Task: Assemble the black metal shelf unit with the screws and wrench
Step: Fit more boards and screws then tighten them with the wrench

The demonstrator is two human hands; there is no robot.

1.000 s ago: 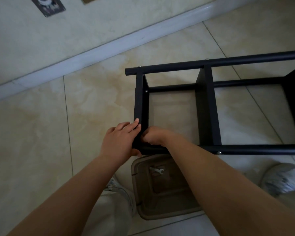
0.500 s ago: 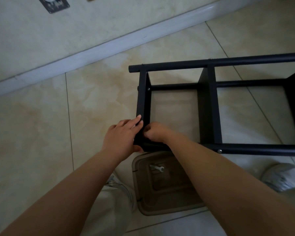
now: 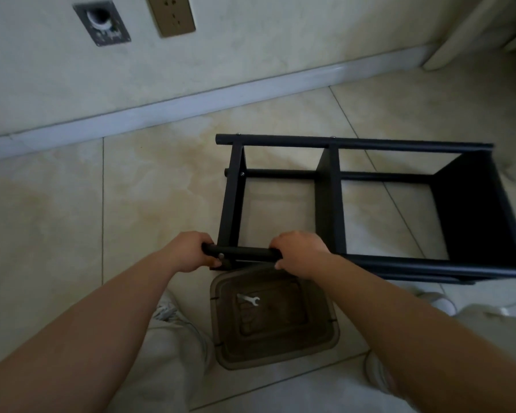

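Shelf unit (image 3: pixel 334 204) lies lengthwise left-right; left hand (image 3: pixel 188 253) and right hand (image 3: pixel 300 253) grip its near rail (image 3: pixel 245 254)

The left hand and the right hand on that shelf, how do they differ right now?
The left hand grips the very end of the near black bar, outside the end panel; the right hand grips the same bar further along, between the end panel and the middle panel. The left hand sits beside the screw head; the right hand is clear of it. Both curl their fingers round the bar, and neither holds the wrench, which lies in the container.
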